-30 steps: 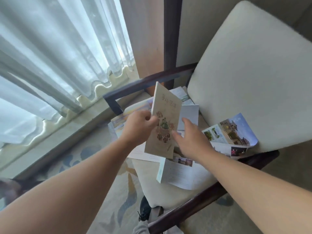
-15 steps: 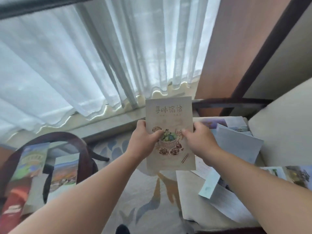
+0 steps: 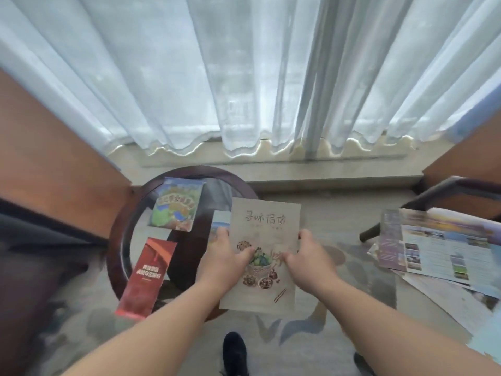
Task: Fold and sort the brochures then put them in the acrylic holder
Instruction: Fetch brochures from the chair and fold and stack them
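Note:
I hold a folded beige brochure (image 3: 264, 234) with a food-basket drawing in both hands, above the right edge of a round glass table (image 3: 127, 240). My left hand (image 3: 226, 253) grips its left edge and my right hand (image 3: 309, 253) its right edge. On the table lie a green cartoon brochure (image 3: 177, 204), a red brochure (image 3: 147, 275) hanging over the near rim, and another one (image 3: 218, 226) mostly hidden behind the beige one. Several unfolded brochures (image 3: 436, 245) lie spread on the chair at the right. No acrylic holder is in view.
White sheer curtains (image 3: 244, 77) hang along the window ahead. A dark-framed chair (image 3: 444, 188) stands at the right and another dark seat (image 3: 40, 240) at the left. My dark shoe (image 3: 234, 351) rests on the patterned carpet below.
My view has swung left from the chair to the round table. Both hands have carried the beige brochure across, and it now hovers by the table's right edge.

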A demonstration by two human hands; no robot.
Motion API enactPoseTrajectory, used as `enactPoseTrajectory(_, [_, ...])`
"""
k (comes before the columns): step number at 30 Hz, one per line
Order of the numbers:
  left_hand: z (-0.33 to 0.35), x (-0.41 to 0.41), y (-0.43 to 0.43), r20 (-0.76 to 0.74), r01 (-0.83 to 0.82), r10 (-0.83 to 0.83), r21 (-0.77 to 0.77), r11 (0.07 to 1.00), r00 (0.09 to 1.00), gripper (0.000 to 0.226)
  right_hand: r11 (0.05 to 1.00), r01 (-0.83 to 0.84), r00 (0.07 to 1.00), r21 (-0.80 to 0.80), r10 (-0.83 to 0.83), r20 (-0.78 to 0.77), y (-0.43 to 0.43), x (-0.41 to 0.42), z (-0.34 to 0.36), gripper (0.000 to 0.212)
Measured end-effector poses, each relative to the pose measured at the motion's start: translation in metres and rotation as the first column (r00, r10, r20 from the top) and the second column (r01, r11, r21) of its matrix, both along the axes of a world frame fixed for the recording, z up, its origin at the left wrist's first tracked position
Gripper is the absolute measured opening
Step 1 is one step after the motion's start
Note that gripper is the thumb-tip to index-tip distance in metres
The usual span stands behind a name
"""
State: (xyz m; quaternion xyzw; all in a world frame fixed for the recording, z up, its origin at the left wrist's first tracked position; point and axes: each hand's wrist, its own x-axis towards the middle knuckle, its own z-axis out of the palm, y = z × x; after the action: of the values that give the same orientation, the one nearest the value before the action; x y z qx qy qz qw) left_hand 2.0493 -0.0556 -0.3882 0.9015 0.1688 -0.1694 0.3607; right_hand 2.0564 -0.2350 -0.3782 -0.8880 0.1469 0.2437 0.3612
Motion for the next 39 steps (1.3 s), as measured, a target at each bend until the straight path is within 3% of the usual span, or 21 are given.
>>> enactPoseTrajectory(8, [-0.074,-0.001,0.087,-0.141,-0.048,0.067,0.137,0.989,0.988,0.041,0.992,-0.118,0.988,-0.041,0.114,-0.106,0.097,0.016,-0.070,0.018])
enactPoseTrajectory(15, [-0.146,0.045,0.104,-0.105,-0.089,0.121,0.270,0.959,0.987,0.048,0.986,-0.151,0.984,-0.069,0.143,-0.107,0.129,0.060,-0.138,0.035])
enactPoseTrajectory(20, [-0.181,0.058,0.097,-0.072,-0.005,0.033,0.364,0.932,0.997,0.049,0.954,-0.251,0.965,-0.166,0.232,-0.124,0.125,0.072,-0.170,0.085])
enactPoseTrajectory(23, [-0.185,0.053,0.092,-0.069,0.022,0.012,0.475,0.880,0.998,0.056,0.896,-0.325,0.943,-0.302,0.331,-0.032,0.120,0.077,-0.174,0.100])
enactPoseTrajectory(26, [-0.188,0.054,0.090,0.032,0.090,-0.129,0.547,0.832,0.991,0.062,0.726,-0.540,0.814,-0.426,0.580,-0.045,0.111,0.087,-0.176,0.105])
enactPoseTrajectory(29, [-0.196,0.076,0.074,0.077,0.258,-0.327,0.460,0.850,0.942,0.073,0.616,-0.671,0.713,-0.411,0.689,-0.131,0.107,0.095,-0.177,0.107])
enactPoseTrajectory(31, [-0.206,0.089,0.058,0.026,0.294,-0.335,0.417,0.860,0.942,0.078,0.623,-0.675,0.710,-0.395,0.695,-0.115,0.107,0.099,-0.179,0.103])
enactPoseTrajectory(34, [-0.225,0.093,0.044,-0.079,0.327,-0.335,0.509,0.796,0.939,0.079,0.627,-0.668,0.715,-0.400,0.690,-0.112,0.107,0.099,-0.183,0.098])
enactPoseTrajectory(39, [-0.231,0.051,0.051,-0.028,0.431,-0.479,0.486,0.760,0.877,0.076,0.607,-0.664,0.723,-0.436,0.670,-0.168,0.099,0.094,-0.185,0.105])
